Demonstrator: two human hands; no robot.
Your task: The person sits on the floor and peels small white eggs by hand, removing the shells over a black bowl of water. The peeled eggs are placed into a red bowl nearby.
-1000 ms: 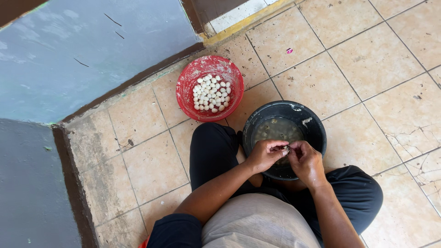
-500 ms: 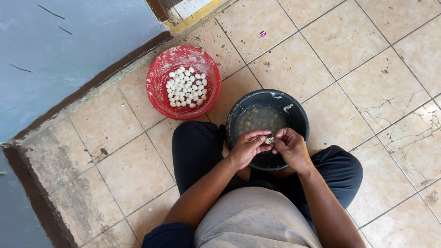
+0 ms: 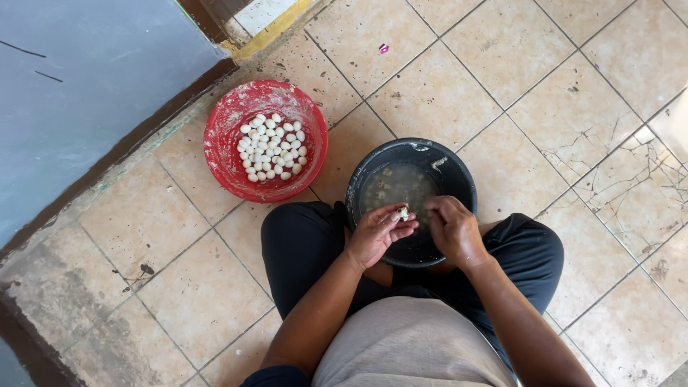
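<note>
Egg: a small pale peeled egg (image 3: 404, 213), rounded and smooth; it is too small to tell which way its long axis runs. It sits over the near rim of the black basin, at the fingertips of the left hand.
Left hand: the left hand (image 3: 378, 233) is curled, fingers closed round the egg and pinching it between thumb and fingertips.
Right hand: the right hand (image 3: 453, 231) is loosely bent, knuckles up, fingers folded down over the basin's near edge just beside the egg; whether it grips anything cannot be told.
Black basin: a round black plastic basin (image 3: 459, 179) standing on the floor between the person's knees, holding cloudy water with small pale pieces in it.
Red basin: a round red plastic basin (image 3: 223, 147), scuffed whitish inside, with a heap of peeled white eggs (image 3: 271, 146) in the middle; it stands near the black basin, towards the wall.
Floor: beige square tiles (image 3: 502, 50), stained, some cracked.
Wall: a grey-blue painted wall (image 3: 93, 79) with a dark base strip.
</note>
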